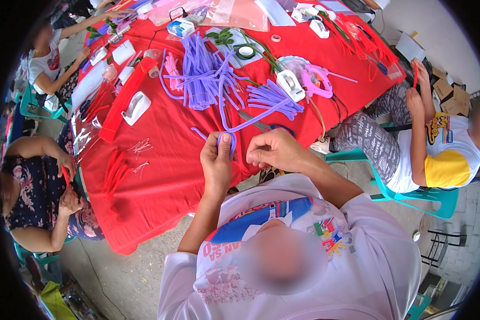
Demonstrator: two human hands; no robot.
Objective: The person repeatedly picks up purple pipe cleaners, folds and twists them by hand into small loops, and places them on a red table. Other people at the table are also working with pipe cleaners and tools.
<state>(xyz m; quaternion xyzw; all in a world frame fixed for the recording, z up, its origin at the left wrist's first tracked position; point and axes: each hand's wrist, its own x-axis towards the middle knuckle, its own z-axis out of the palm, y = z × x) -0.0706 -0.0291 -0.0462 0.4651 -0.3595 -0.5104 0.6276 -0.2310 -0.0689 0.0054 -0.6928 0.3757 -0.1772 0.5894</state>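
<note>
"Nearest the camera was the person's white shirt (378,240). Did it carry writing?"

"Bold lettering and coloured emblems, bent by the folds. Beyond the purple bundle (200,80) stood a blue-and-white box (180,28), its print too small to make out."

"What was partly hidden?"

"Scissors (262,126), to the right of the bundle and on its near side; a purple length crossed their blades."

"And the hands?"

"Apart from each other, both on the near side of the bundle. The left hand (217,156) clamped a looped purple stem (232,144) under its thumb, the fingers covering part of the loop. The right hand (276,151) was just to the right of that loop, fingertips curled toward the thumb. Whether they gripped anything, the view could not tell."
</note>
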